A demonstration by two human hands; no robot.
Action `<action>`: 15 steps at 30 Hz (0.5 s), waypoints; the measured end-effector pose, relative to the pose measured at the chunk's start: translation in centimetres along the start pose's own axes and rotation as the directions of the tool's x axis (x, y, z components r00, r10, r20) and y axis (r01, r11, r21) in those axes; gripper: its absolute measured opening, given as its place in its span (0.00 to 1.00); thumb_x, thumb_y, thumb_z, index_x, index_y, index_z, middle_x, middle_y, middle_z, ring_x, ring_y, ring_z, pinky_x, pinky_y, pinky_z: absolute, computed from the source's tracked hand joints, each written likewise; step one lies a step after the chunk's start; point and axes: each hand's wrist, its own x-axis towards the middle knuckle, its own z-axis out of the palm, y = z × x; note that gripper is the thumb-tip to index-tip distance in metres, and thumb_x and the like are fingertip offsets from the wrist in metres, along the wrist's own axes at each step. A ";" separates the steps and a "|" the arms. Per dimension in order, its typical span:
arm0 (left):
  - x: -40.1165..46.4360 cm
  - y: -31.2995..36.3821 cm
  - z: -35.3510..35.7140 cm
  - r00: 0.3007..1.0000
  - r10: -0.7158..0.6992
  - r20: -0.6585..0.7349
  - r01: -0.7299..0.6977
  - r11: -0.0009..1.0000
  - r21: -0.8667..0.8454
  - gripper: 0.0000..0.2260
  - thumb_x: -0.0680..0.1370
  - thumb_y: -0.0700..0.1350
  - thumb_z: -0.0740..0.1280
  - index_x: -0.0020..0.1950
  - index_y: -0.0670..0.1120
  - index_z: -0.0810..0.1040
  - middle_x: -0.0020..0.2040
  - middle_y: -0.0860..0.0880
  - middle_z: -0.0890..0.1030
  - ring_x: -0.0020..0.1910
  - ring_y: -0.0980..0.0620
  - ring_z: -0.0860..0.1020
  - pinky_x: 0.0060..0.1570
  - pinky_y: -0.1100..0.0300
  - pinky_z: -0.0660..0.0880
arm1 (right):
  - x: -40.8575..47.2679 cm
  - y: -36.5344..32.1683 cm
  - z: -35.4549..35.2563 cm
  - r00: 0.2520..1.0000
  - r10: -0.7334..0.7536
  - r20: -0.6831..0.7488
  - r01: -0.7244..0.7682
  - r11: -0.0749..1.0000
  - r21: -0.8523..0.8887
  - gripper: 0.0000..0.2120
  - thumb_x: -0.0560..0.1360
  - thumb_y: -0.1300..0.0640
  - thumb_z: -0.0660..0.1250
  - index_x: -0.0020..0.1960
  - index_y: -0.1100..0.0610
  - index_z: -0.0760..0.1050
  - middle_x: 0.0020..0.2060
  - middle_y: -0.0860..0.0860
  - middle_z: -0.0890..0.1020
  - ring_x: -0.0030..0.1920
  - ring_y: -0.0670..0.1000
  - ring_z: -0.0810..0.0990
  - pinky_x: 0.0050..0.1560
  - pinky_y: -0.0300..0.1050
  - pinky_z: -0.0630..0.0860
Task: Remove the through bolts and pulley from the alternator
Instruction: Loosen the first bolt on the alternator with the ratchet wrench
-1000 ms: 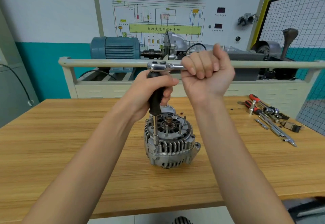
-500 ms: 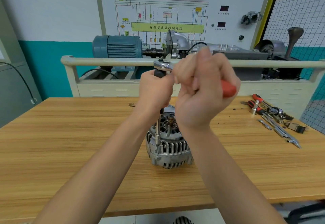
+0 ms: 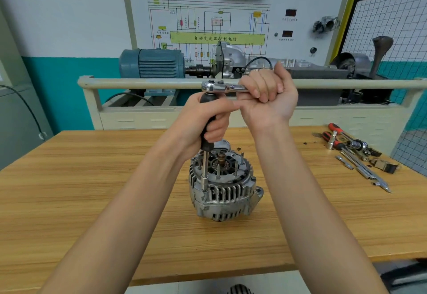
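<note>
A silver alternator (image 3: 223, 189) stands upright on the wooden table (image 3: 92, 189), its bearing and several studs facing up. A black-handled driver (image 3: 206, 142) stands vertically with its socket tip on a bolt at the alternator's left rim. My left hand (image 3: 203, 122) grips the black handle. A chrome ratchet (image 3: 221, 86) sits on top of the driver, its handle pointing right. My right hand (image 3: 268, 96) grips that ratchet handle. The pulley is not visible.
Loose tools (image 3: 355, 155), among them red-handled ones, sockets and extension bars, lie at the table's right. Behind the table runs a beige rail (image 3: 138, 83) with a blue motor (image 3: 152, 62) and a gearbox trainer. A wire mesh panel (image 3: 392, 21) stands at the right.
My right hand swung the ratchet handle toward me half a second ago, then back out to the right. My left hand stayed on the driver handle and the alternator did not move.
</note>
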 end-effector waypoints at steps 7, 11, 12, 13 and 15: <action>0.2 -0.2 0.7 0.943 0.036 -0.332 -0.009 0.997 0.082 0.21 0.76 0.33 0.63 0.26 0.49 0.63 0.19 0.53 0.60 0.16 0.56 0.55 0.20 0.69 0.54 | -2.8 2.4 1.6 0.921 -0.252 0.297 0.356 0.854 -0.380 0.24 0.75 0.63 0.56 0.20 0.54 0.59 0.16 0.47 0.60 0.19 0.46 0.56 0.24 0.39 0.58; 0.2 -0.5 1.5 0.843 0.147 -0.517 -0.036 0.975 0.218 0.17 0.75 0.33 0.63 0.29 0.46 0.63 0.24 0.47 0.64 0.23 0.51 0.60 0.25 0.64 0.58 | -4.6 4.6 1.5 0.758 -0.382 0.529 0.637 0.608 -0.473 0.21 0.72 0.67 0.60 0.25 0.54 0.56 0.17 0.50 0.60 0.20 0.45 0.59 0.26 0.41 0.56; 0.1 -0.6 1.5 0.837 0.170 -0.521 -0.046 0.969 0.242 0.18 0.75 0.33 0.64 0.29 0.47 0.63 0.26 0.46 0.64 0.26 0.50 0.61 0.28 0.62 0.59 | -4.9 4.9 1.4 0.730 -0.384 0.566 0.668 0.577 -0.470 0.20 0.71 0.66 0.60 0.26 0.53 0.57 0.18 0.52 0.59 0.20 0.46 0.59 0.26 0.41 0.56; 0.0 -0.6 1.6 0.839 0.180 -0.513 -0.059 0.968 0.243 0.18 0.74 0.32 0.64 0.28 0.47 0.63 0.26 0.47 0.64 0.26 0.50 0.60 0.28 0.62 0.59 | -5.1 4.8 1.3 0.717 -0.377 0.586 0.676 0.578 -0.456 0.18 0.71 0.65 0.59 0.25 0.53 0.59 0.18 0.52 0.59 0.20 0.47 0.59 0.26 0.42 0.56; -0.4 -0.6 1.4 0.876 0.162 -0.455 -0.082 0.979 0.189 0.20 0.73 0.30 0.63 0.26 0.49 0.64 0.21 0.51 0.63 0.21 0.52 0.58 0.24 0.66 0.58 | -4.7 4.0 1.3 0.752 -0.346 0.561 0.614 0.677 -0.406 0.19 0.71 0.65 0.59 0.25 0.53 0.57 0.17 0.49 0.62 0.19 0.45 0.59 0.26 0.41 0.55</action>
